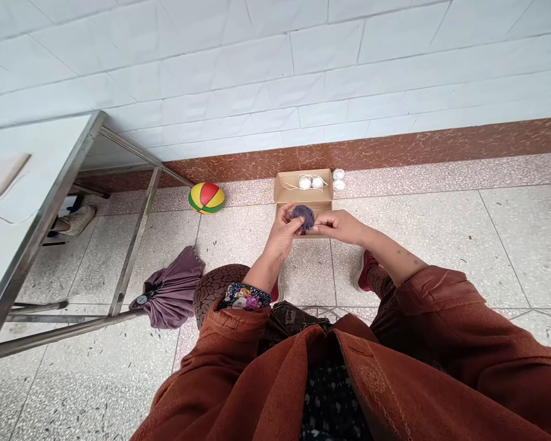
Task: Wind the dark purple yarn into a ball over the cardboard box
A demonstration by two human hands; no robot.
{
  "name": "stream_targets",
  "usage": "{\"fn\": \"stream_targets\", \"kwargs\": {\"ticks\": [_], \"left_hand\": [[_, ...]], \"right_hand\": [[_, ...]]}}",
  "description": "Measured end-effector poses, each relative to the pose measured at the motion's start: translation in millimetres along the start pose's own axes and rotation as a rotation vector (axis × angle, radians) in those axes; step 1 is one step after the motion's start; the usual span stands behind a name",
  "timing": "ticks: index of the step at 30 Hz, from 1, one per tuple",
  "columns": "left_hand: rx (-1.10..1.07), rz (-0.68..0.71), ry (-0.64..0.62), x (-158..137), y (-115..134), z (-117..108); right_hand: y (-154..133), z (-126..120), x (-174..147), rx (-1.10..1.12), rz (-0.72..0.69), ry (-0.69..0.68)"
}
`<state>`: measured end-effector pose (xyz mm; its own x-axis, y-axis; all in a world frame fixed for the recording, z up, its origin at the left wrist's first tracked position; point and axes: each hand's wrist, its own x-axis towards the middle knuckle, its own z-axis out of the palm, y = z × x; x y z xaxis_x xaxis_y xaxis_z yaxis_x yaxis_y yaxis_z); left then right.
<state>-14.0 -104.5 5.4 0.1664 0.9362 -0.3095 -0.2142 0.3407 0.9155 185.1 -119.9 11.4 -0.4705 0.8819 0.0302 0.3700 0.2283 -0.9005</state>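
A ball of dark purple yarn [303, 215] is gripped in my left hand [284, 230], its fingers wrapped round the left side and the thumb across the front. My right hand [338, 225] is at the ball's lower right side, with thumb and fingertips pinched together. Whatever lies in that pinch, perhaps a strand, is too small to make out. Below both hands an open cardboard box [282, 195] stands on the floor. Two white yarn balls [311, 182] with loose strands lie at its far side. More white yarn balls [338, 179] sit just right of the box.
A metal-framed table [85, 150] stands on the left, with a closed purple umbrella [174, 291] by its leg. A red, yellow and green ball [206, 198] rests near the wall. Another person's shoe [78, 220] shows under the table. The tiled wall [257, 92] runs behind the box.
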Motion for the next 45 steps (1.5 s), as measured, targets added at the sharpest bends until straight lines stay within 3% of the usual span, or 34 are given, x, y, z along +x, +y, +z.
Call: {"fn": "stream_targets", "kwargs": {"ticks": [4,9,12,16,20,23,25,27,30,33,35,39,42,45], "left_hand": [[0.189,0.006,0.001,3,-7,1],[0.175,-0.053,-0.344,-8,-3,7],[0.033,-0.076,-0.435,-17,5,9],[-0.131,-0.061,-0.386,-20,13,10],[-0.185,-0.029,-0.236,-10,10,7],[-0.075,-0.028,-0.08,-1,5,3],[0.076,-0.026,-0.05,1,3,1],[0.215,-0.016,-0.106,0,2,1],[0.288,-0.024,-0.292,-7,1,3],[0.158,-0.065,-0.478,-14,1,5],[0.033,-0.099,-0.518,-17,2,5],[-0.128,-0.1,-0.381,-14,6,2],[-0.126,-0.076,-0.205,-5,5,-1],[-0.045,-0.091,-0.096,2,0,-3]], "right_hand": [[-11,-7,0,0.168,-0.023,-0.017],[-7,-8,5,0.195,-0.025,0.14],[2,-7,7,0.152,-0.003,0.265],[10,-3,7,0.07,0.116,0.294],[5,0,4,-0.001,0.088,0.161],[-6,-2,0,0.031,-0.002,0.015],[-12,-5,-1,0.083,-0.015,-0.002],[-15,-8,0,0.148,-0.009,0.043],[-13,-9,3,0.194,-0.014,0.114],[-5,-6,6,0.186,-0.016,0.141],[2,-2,7,0.164,0.03,0.167],[13,0,6,0.008,0.139,0.194],[8,-3,2,-0.038,0.101,0.081],[-4,-7,-2,0.059,0.034,-0.026]]}}
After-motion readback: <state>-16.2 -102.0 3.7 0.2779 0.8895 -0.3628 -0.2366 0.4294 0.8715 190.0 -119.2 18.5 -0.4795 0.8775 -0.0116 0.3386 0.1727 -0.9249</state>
